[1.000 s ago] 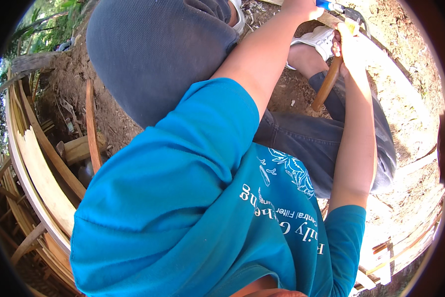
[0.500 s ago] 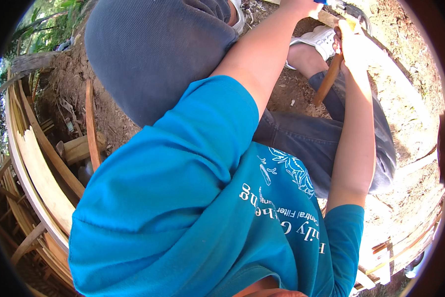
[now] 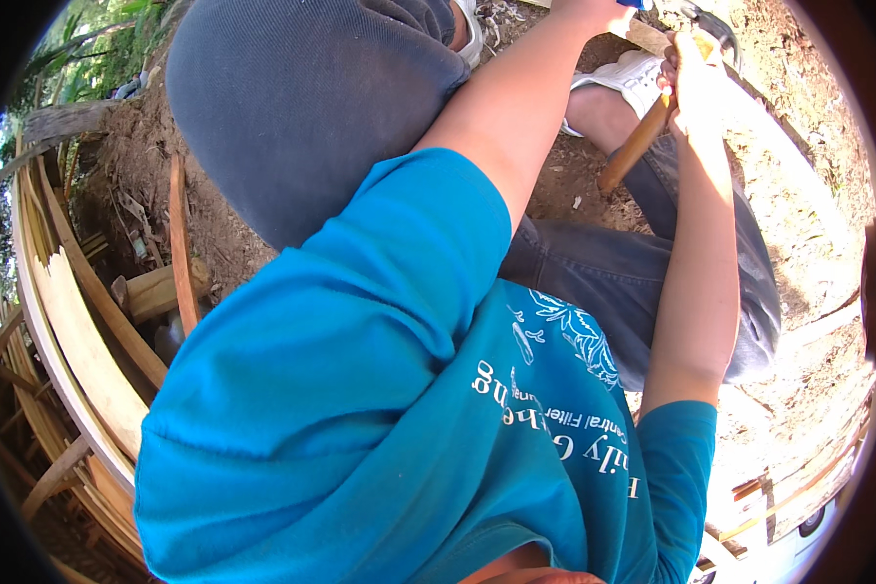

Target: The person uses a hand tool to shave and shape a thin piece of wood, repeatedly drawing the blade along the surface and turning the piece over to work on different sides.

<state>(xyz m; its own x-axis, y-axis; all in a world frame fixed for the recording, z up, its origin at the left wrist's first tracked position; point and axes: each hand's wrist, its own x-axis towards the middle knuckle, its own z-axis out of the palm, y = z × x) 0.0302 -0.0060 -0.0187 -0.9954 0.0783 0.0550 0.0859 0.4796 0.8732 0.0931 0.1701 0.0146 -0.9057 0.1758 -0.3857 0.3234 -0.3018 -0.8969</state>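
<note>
At the top edge, my left hand [image 3: 603,14] is partly cut off by the picture. It closes around something with a blue end [image 3: 636,4], and the rest of that thing is hidden. To its right my right hand [image 3: 689,83] is wrapped round the wooden handle of a hammer [image 3: 635,146]. The handle's butt points down and left, and its dark curved head lies beyond the hand near the top edge. A pale piece of wood [image 3: 647,37] shows between my two hands.
My bent legs and a white shoe [image 3: 618,80] are just below the hands. Wood chips lie on the bare soil [image 3: 562,185]. Long split boards [image 3: 77,331] are stacked at the left, beside a thin upright stick [image 3: 179,243]. More wood strips [image 3: 764,511] lie at the lower right.
The hammer has tilted in my right hand: its butt has swung left and slightly up, while its head has moved a little right. My left hand stays nearly in place.
</note>
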